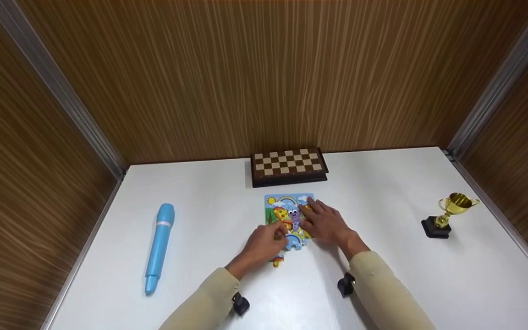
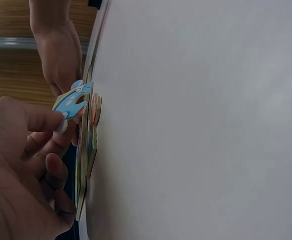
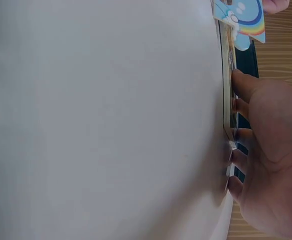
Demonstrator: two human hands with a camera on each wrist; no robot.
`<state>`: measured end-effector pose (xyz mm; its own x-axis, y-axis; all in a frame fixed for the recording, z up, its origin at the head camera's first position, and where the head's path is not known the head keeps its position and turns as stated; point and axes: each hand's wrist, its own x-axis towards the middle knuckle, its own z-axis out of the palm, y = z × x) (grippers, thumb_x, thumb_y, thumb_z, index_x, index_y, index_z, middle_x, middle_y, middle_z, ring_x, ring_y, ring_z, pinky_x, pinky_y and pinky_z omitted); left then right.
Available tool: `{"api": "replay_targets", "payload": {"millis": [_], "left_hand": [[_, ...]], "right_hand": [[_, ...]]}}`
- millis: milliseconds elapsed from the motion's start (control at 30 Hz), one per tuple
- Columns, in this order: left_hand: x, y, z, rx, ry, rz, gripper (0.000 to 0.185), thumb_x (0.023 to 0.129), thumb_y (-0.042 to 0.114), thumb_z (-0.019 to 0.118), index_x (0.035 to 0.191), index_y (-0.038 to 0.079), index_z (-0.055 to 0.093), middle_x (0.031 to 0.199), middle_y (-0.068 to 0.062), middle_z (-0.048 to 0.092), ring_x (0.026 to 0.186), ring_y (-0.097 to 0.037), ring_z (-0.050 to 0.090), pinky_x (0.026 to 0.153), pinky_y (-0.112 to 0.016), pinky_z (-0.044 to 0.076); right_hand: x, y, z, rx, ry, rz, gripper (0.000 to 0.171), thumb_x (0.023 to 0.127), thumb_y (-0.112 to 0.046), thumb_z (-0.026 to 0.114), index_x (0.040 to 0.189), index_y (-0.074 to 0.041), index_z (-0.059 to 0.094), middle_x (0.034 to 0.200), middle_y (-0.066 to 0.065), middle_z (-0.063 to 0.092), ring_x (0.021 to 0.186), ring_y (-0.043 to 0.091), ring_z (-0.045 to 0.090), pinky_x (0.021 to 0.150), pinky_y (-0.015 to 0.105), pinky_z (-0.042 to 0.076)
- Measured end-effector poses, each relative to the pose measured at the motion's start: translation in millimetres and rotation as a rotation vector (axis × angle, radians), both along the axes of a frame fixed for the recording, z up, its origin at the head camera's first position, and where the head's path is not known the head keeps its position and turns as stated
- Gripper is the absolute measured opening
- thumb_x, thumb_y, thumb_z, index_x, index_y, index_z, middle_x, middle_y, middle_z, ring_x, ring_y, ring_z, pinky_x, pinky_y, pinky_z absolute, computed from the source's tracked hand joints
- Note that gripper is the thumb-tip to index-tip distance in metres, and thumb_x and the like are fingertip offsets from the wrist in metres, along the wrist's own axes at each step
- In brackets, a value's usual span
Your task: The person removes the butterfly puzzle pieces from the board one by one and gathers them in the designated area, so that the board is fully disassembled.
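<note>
A colourful jigsaw puzzle [image 1: 271,211] with a butterfly, a sun and a rainbow lies flat on the white table. My left hand [image 1: 264,243] pinches a blue puzzle piece [image 2: 71,106] between thumb and finger at the puzzle's near edge. This piece, with a rainbow and cloud on it, tilts above the board in both wrist views. Another piece with a red and yellow print [image 1: 277,262] shows just below the left hand. Spread over the puzzle's right side, my right hand [image 1: 328,223] rests with extended fingertips on it, hiding part of the picture.
A brown checkered chessboard box [image 1: 288,165] stands behind the puzzle, close to the wood-grain back wall. On the left lies a long light-blue pen-shaped object [image 1: 159,247]. To the right stands a small gold trophy cup [image 1: 452,208] on a black base. Panelled walls enclose the table's sides.
</note>
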<state>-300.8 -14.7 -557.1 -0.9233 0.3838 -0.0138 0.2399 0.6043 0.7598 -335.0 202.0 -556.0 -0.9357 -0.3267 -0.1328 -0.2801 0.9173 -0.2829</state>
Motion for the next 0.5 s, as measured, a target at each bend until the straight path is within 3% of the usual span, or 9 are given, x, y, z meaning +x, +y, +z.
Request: {"api": "replay_targets", "payload": {"millis": [233, 500], "left_hand": [[3.5, 1.5, -0.3, -0.060, -0.026, -0.060, 0.013, 0.088, 0.018, 0.064, 0.101, 0.020, 0.065, 0.078, 0.011, 0.064, 0.063, -0.003, 0.056, 0.062, -0.022, 0.045], [6.9, 3.6, 2.0, -0.144, 0.001, -0.115, 0.016, 0.088, 0.020, 0.065, 0.104, 0.016, 0.068, 0.075, 0.012, 0.063, 0.057, -0.001, 0.055, 0.058, -0.020, 0.043]], "right_hand": [[0.1, 1.1, -1.1, -0.013, -0.004, -0.005, 0.058, 0.101, -0.048, 0.038, 0.153, -0.022, 0.030, 0.162, 0.011, 0.016, 0.149, 0.037, 0.016, 0.115, 0.059, 0.019], [-1.0, 1.1, 0.0, -0.096, 0.024, -0.018, 0.058, 0.098, -0.043, 0.051, 0.149, -0.017, 0.039, 0.160, 0.015, 0.022, 0.147, 0.039, 0.021, 0.113, 0.061, 0.022]]}}
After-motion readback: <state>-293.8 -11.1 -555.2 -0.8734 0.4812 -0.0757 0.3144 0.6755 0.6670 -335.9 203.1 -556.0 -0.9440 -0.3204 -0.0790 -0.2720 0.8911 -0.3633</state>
